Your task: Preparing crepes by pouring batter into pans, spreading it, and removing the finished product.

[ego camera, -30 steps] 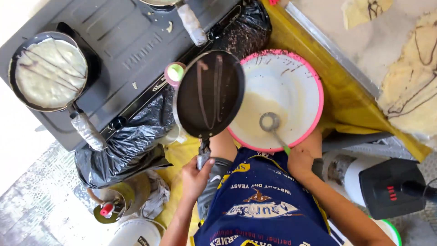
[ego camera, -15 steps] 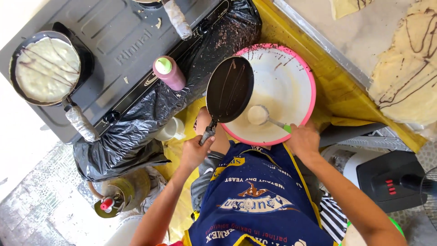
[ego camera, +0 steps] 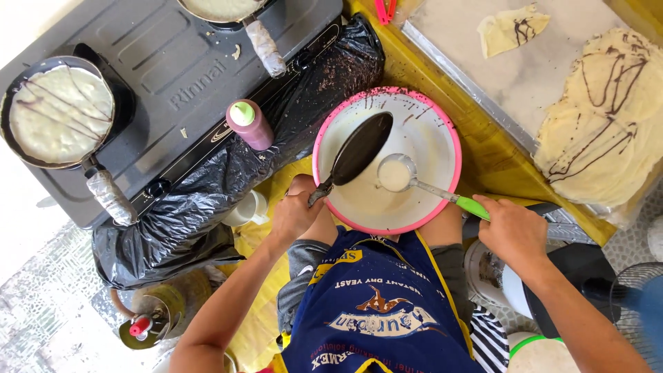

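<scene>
The left hand [ego camera: 293, 214] is clenched round the handle of a dark pan [ego camera: 360, 148], which tilts steeply over a pink-rimmed bowl [ego camera: 442, 117] of pale batter. The right hand [ego camera: 514, 231] grasps the green handle of a ladle [ego camera: 396, 173]; its cup, full of batter, sits just beside the pan's lower edge, above the bowl. The bowl rests on the person's lap, against a blue apron [ego camera: 380, 311]. To the left stands a grey stove [ego camera: 166, 76] wrapped below in black plastic [ego camera: 179, 221], with a second pan [ego camera: 59, 110] holding a pale crepe streaked with brown lines, and part of a third pan [ego camera: 221, 8] at the top edge. A pink squeeze bottle [ego camera: 250, 124] with a green cap stands on the stove's front. At upper right a tray [ego camera: 483, 76] holds finished crepes [ego camera: 608, 117] drizzled with brown sauce.
</scene>
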